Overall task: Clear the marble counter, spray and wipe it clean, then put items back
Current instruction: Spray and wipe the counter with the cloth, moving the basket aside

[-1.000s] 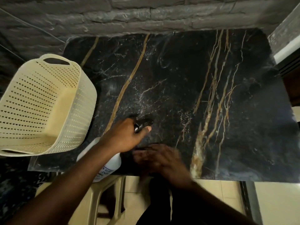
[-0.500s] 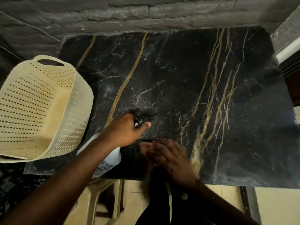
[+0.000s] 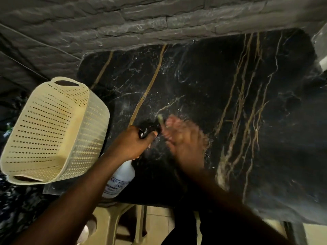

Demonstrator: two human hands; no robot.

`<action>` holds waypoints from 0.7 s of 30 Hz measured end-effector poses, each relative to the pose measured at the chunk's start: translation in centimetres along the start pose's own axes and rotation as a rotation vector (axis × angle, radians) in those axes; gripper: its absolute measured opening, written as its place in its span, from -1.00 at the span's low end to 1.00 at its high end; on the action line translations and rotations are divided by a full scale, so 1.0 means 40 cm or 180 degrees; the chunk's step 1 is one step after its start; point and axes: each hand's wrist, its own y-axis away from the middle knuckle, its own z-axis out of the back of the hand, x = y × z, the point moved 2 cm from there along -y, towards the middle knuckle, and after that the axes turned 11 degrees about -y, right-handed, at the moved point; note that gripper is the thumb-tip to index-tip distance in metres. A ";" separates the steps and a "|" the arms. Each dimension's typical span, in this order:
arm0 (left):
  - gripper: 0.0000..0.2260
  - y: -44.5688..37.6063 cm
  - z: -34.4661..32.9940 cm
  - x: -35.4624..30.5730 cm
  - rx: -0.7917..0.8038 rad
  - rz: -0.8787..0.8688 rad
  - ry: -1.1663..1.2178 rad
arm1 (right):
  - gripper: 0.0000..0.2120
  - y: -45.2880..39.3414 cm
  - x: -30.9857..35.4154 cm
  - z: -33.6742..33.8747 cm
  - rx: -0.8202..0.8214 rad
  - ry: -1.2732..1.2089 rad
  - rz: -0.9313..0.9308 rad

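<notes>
- Dark rough stone wall [image 3: 141, 20] behind, black marble worktop with gold veins [image 3: 265, 129] in front of us; worktop bare of loose items apart from what we hold, so we judge the clearing step done.
- Our left hand [image 3: 129, 145] grips the white plastic spray bottle with black trigger head [image 3: 122, 177], fingers wrapped tight round the neck and trigger, nozzle aimed over the worktop's near-middle.
- Fine pale droplets and mist speckle the marble around the nozzle, so spraying looks underway or just finished.
- Our right hand [image 3: 184, 147] is badly blurred, flat over the wet patch just beside the nozzle; a small pale bit shows at the fingertips, maybe a cloth, too smeared to say; whether those fingers are spread or gripping, we cannot tell.
- Cream perforated plastic basket with cut-out handles [image 3: 53, 131] overhangs the worktop's left edge, tilted, looks empty inside.
- Beige plastic stool [image 3: 113, 221] partly visible below the front edge.
- Left to do, by our guess: wipe the rest of the slab, far and right areas included, then return the items.
- Counts: one spray bottle, one basket, one stool, two hands, one worktop.
</notes>
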 end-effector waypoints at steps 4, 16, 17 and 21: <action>-0.63 -0.002 0.042 0.033 0.0057 0.0242 0.0020 | -0.49 0.173 0.069 -0.077 0.1160 -0.0165 0.1364; -0.62 -0.018 0.102 0.042 0.0462 0.0177 0.0321 | -0.69 -0.123 0.172 -0.094 0.0040 -0.0317 0.0562; -0.62 -0.025 0.112 0.041 0.0565 0.0141 0.0290 | -0.69 -0.069 0.192 -0.113 0.0120 -0.0349 0.0773; -0.57 -0.054 0.130 0.067 0.0251 -0.0060 0.0124 | -0.56 0.052 0.034 -0.087 0.0878 -0.0035 0.1843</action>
